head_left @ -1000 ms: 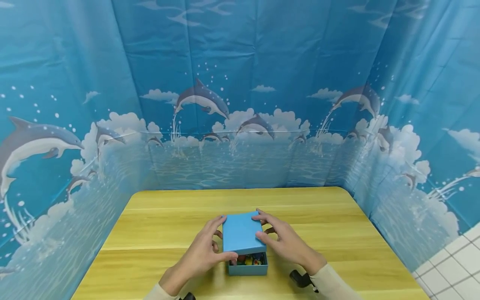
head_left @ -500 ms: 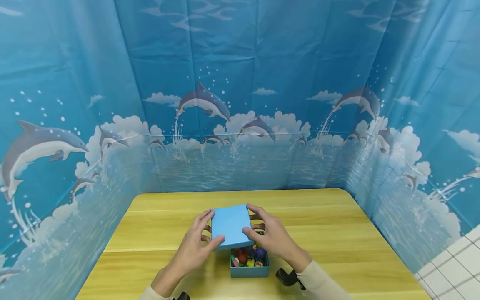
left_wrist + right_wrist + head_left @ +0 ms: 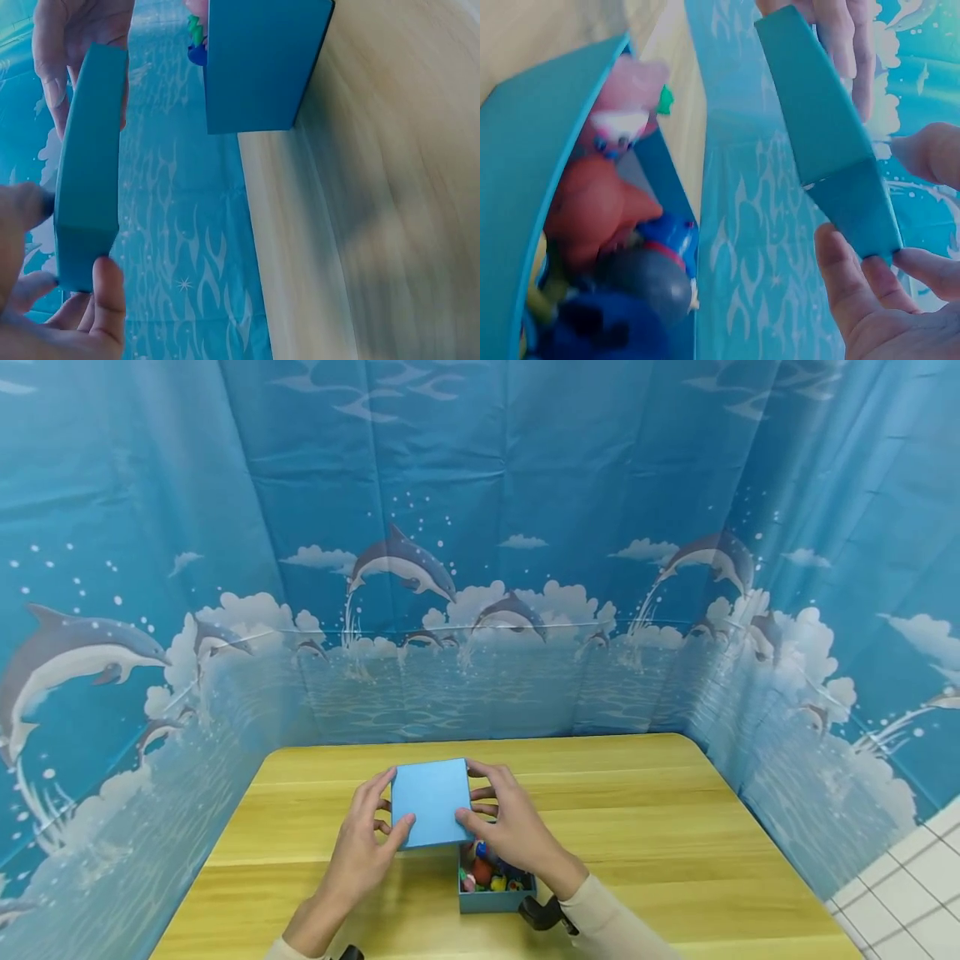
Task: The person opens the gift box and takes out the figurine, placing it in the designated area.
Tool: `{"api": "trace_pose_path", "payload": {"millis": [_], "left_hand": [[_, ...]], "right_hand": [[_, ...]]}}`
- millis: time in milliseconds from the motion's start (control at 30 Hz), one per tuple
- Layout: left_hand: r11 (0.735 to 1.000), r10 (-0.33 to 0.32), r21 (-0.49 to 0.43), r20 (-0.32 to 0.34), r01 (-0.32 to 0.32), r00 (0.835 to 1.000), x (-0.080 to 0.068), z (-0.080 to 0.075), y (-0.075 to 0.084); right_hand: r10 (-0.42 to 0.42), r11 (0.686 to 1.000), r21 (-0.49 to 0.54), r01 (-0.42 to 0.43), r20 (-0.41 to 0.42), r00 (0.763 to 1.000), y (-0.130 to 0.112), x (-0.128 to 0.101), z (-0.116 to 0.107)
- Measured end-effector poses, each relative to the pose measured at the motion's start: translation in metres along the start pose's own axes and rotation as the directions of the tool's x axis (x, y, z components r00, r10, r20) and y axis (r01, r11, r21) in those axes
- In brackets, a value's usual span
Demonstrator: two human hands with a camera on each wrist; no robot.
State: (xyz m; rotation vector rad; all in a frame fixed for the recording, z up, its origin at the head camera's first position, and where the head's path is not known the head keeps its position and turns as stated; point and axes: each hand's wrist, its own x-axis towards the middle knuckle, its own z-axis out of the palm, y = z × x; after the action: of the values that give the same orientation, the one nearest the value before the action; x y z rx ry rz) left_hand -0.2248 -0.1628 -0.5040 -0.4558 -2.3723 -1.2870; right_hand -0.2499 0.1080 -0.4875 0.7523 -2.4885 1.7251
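From the head camera, the left hand (image 3: pixel 360 852) and right hand (image 3: pixel 510 827) grip a blue lid (image 3: pixel 431 802) by its sides, held above the yellow table (image 3: pixel 675 827), just far and left of the open blue box (image 3: pixel 497 900) holding small colourful toys (image 3: pixel 487 872).

The left wrist view shows the lid (image 3: pixel 88 165) edge-on, clear of the box (image 3: pixel 262 64).

The right wrist view shows the toys (image 3: pixel 607 225) heaped inside the box (image 3: pixel 525 195), fingers curled round the lid (image 3: pixel 832 135).

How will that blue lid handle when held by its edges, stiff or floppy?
Probably stiff: the blue lid stays flat, its corners crisp, held between left hand and right hand. Likely light, since fingertips alone carry it. Smooth faces might slip.
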Motion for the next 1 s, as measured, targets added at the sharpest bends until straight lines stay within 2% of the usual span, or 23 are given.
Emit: {"api": "trace_pose_path", "payload": {"millis": [167, 400, 567, 1000], "left_hand": [[0.999, -0.005, 0.037, -0.063, 0.008, 0.998, -0.001, -0.007, -0.003], [0.997, 0.026, 0.075, -0.118, -0.017, 0.993, 0.0, -0.011, -0.007], [0.995, 0.027, 0.098, -0.139, -0.014, 0.99, -0.001, -0.013, -0.012], [0.99, -0.019, 0.135, -0.157, 0.04, 0.987, -0.005, -0.026, -0.02]], "right_hand": [[-0.003, 0.999, 0.035, 0.003, 0.005, 1.0, -0.004, 0.004, 0.012], [-0.022, 0.999, 0.032, 0.021, 0.013, 1.0, -0.008, 0.007, 0.019], [-0.024, 0.999, 0.024, 0.024, 0.023, 0.999, -0.009, 0.009, 0.024], [-0.051, 0.999, 0.021, 0.05, 0.061, 0.997, -0.012, 0.018, 0.037]]}}
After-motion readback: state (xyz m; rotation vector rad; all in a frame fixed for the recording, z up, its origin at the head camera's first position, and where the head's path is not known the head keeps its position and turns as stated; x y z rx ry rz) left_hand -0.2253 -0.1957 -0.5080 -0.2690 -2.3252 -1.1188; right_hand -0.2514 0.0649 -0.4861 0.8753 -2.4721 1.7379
